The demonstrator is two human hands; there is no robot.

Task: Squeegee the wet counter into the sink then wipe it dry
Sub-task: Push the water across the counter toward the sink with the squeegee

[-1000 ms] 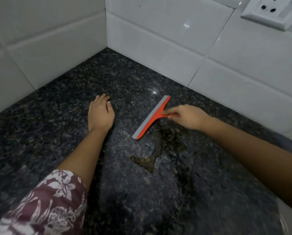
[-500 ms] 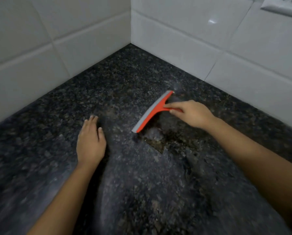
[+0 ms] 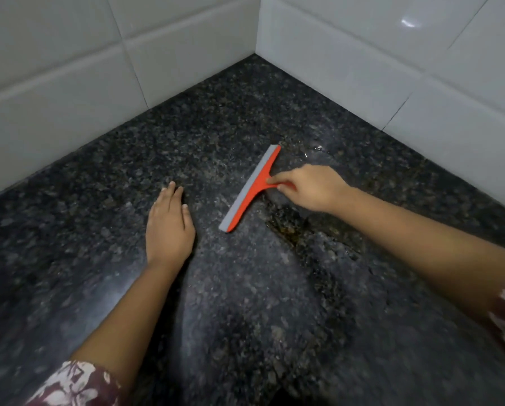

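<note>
An orange squeegee (image 3: pixel 252 187) with a grey rubber blade lies edge-down on the dark speckled granite counter (image 3: pixel 245 303). My right hand (image 3: pixel 310 187) grips its short orange handle, fingers curled round it. A wet patch (image 3: pixel 292 227) glistens on the stone just behind the blade, below my right hand. My left hand (image 3: pixel 169 224) rests flat on the counter, fingers straight, a little left of the blade's near end. No sink or cloth is in view.
White tiled walls (image 3: pixel 69 92) meet in a corner at the back of the counter (image 3: pixel 257 54), closing it off on the left and right. Patterned sleeves show at the bottom left and far right edges.
My right hand has pushed the squeegee a little leftward across the wet patch. My left hand stays flat on the counter. The view has swung, bringing the wall corner toward the centre.
</note>
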